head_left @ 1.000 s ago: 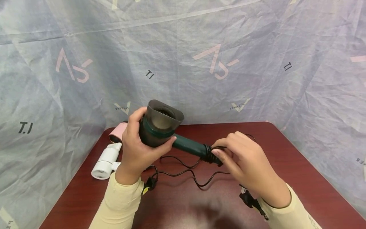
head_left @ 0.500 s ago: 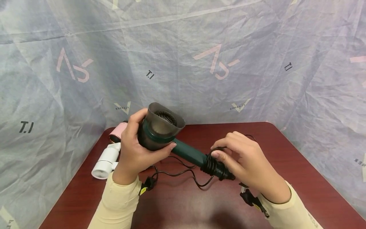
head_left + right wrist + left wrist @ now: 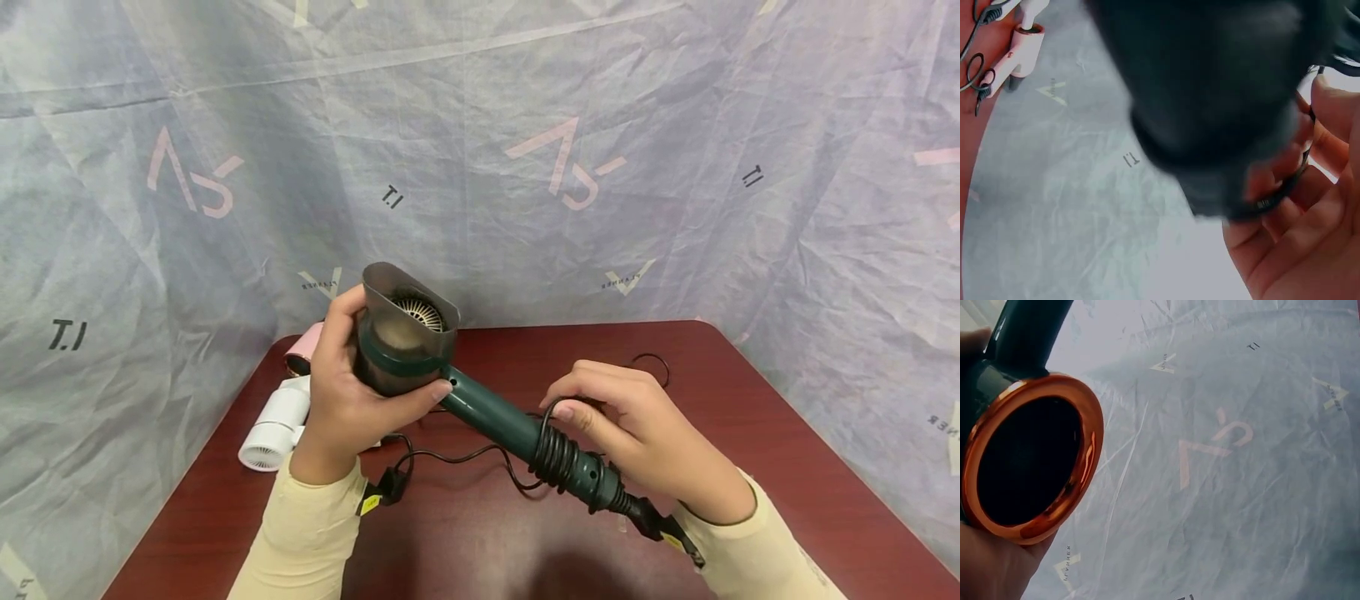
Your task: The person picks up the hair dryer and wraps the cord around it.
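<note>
A dark green hair dryer with a smoky, see-through nozzle is held up over the table. My left hand grips it round the head, thumb close to where the handle begins. Its copper-coloured rear ring faces the left wrist camera. Black cord is wound in several turns round the lower handle. My right hand pinches a loop of that cord between thumb and fingers, just above the coils. In the right wrist view the blurred handle end hides part of the fingers.
A white hair dryer lies at the left of the dark red table, with a pink hair dryer behind it. Loose black cable curves over the tabletop. A printed grey cloth hangs round the back and sides.
The handle's lower end has swung down and toward me, so more of the coils shows. The dryer's head has shifted slightly left. My right hand keeps its pinch on the cord, slightly lower.
</note>
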Demonstrator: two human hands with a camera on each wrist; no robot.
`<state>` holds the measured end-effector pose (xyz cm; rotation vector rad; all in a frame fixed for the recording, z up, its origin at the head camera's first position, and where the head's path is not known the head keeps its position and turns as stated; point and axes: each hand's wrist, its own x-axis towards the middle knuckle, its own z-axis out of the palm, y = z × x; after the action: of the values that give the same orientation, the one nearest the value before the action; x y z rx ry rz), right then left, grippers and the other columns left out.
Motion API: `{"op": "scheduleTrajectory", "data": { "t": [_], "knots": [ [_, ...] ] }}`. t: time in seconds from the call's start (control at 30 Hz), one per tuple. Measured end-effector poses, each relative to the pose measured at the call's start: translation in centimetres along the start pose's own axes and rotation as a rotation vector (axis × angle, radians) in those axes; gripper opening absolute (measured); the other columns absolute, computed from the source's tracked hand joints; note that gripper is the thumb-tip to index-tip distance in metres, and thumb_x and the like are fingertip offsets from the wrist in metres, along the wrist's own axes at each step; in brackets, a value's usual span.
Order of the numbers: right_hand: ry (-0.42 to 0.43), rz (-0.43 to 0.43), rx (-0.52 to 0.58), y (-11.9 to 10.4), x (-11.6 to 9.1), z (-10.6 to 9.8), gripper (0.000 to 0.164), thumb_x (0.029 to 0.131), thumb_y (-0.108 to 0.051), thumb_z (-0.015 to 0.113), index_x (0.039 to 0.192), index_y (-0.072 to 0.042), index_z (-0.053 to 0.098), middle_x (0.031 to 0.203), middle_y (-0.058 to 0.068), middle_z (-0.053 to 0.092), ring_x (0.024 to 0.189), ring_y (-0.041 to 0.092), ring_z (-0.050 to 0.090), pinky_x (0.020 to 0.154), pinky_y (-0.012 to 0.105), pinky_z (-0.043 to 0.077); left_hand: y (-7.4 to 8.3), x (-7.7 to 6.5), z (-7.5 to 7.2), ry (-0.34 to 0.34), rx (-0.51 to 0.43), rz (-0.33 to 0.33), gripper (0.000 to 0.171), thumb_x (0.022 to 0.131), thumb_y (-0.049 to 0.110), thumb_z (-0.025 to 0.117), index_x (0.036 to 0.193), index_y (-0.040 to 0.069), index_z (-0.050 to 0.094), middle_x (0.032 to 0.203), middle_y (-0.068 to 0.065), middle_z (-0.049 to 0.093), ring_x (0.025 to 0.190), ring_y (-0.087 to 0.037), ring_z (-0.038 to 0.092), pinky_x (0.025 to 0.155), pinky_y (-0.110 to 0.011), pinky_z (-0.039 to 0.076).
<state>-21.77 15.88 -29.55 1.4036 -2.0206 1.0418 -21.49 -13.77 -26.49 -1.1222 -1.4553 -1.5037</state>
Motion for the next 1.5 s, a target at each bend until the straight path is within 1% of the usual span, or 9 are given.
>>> {"op": "scheduleTrajectory", "data": {
  "t": [0.27,0.6,0.83,1.0,1.1,1.17,1.3,1.4,1.5],
  "knots": [
    [-0.043,0.079,0.045,0.3,-0.2,0.7,0.033,0.099,0.003,0.061,0.112,-0.026,0.069,0.093,-0.014,0.067,0.077,0.003,0.060,0.069,0.018,0.050,-1.2,-0.6,-0.6,0.030,-0.062,-0.051,0.088,0.061,-0.013,0.088,0.137,-0.014,0.044,0.119,-0.019,0.066,0.108,-0.029,0.065,0.095,-0.035,0.054],
    [-0.077,0.159,0.088,0.5,-0.3,1.0,0.032,0.104,0.000,0.054,0.112,-0.027,0.068,0.091,-0.012,0.066,0.073,0.005,0.060,0.063,0.022,0.052,-1.5,-0.7,-0.6,0.053,-0.033,-0.035,0.086,0.065,-0.007,0.089,0.138,-0.014,0.045,0.122,-0.019,0.066,0.107,-0.028,0.065,0.095,-0.035,0.054],
    [-0.083,0.124,0.195,1.1,-0.2,1.3,0.034,0.104,0.005,0.048,0.113,-0.022,0.067,0.084,-0.009,0.064,0.065,0.004,0.057,0.056,0.023,0.051,-1.7,-0.6,-0.4,0.083,-0.059,-0.031,0.082,0.071,-0.006,0.087,0.141,-0.012,0.044,0.122,-0.020,0.065,0.106,-0.029,0.065,0.092,-0.035,0.056],
    [-0.096,0.122,0.257,1.1,-0.4,1.9,0.025,0.103,-0.002,0.054,0.112,-0.022,0.064,0.086,-0.009,0.066,0.069,0.005,0.059,0.059,0.026,0.054,-1.8,-0.7,-0.2,0.138,-0.059,-0.050,0.080,0.073,-0.005,0.085,0.143,-0.009,0.045,0.123,-0.020,0.063,0.106,-0.029,0.064,0.091,-0.036,0.056],
    [-0.135,0.177,0.293,0.9,-0.7,2.2,0.019,0.106,-0.006,0.049,0.113,-0.016,0.065,0.093,0.000,0.070,0.078,0.013,0.063,0.069,0.031,0.057,-1.9,-0.7,-0.2,0.172,-0.052,-0.070,0.080,0.074,-0.004,0.084,0.144,-0.006,0.046,0.124,-0.021,0.062,0.106,-0.030,0.063,0.091,-0.036,0.056],
    [-0.192,0.329,0.322,0.6,-0.9,2.4,0.021,0.110,-0.017,0.047,0.119,-0.014,0.066,0.105,0.003,0.072,0.089,0.007,0.063,0.079,0.025,0.055,-2.0,-0.7,-0.2,0.193,-0.045,-0.082,0.079,0.074,-0.005,0.084,0.144,-0.005,0.047,0.125,-0.021,0.062,0.106,-0.031,0.063,0.090,-0.036,0.056],
    [-0.223,0.429,0.282,0.0,-1.0,3.1,0.020,0.111,-0.025,0.048,0.116,-0.014,0.064,0.099,0.001,0.074,0.082,0.002,0.062,0.075,0.022,0.055,-1.8,-0.8,-0.1,0.238,-0.027,-0.104,0.079,0.073,-0.008,0.083,0.144,-0.003,0.048,0.125,-0.022,0.061,0.106,-0.032,0.063,0.089,-0.036,0.057],
    [-0.182,0.325,0.159,-0.2,-0.7,3.8,0.015,0.111,-0.020,0.048,0.103,-0.021,0.061,0.080,-0.010,0.070,0.068,0.004,0.061,0.065,0.025,0.056,-1.4,-0.7,0.2,0.270,-0.005,-0.126,0.078,0.072,-0.010,0.082,0.142,-0.001,0.049,0.125,-0.021,0.061,0.107,-0.032,0.063,0.089,-0.035,0.057],
    [-0.168,0.354,0.085,-0.4,-0.5,4.1,0.020,0.111,-0.024,0.047,0.097,-0.027,0.060,0.077,-0.016,0.065,0.069,0.002,0.060,0.066,0.024,0.054,-0.8,-0.5,0.5,0.301,0.019,-0.150,0.075,0.073,-0.010,0.082,0.141,0.000,0.051,0.124,-0.019,0.062,0.107,-0.030,0.063,0.090,-0.033,0.056]
  ]
}}
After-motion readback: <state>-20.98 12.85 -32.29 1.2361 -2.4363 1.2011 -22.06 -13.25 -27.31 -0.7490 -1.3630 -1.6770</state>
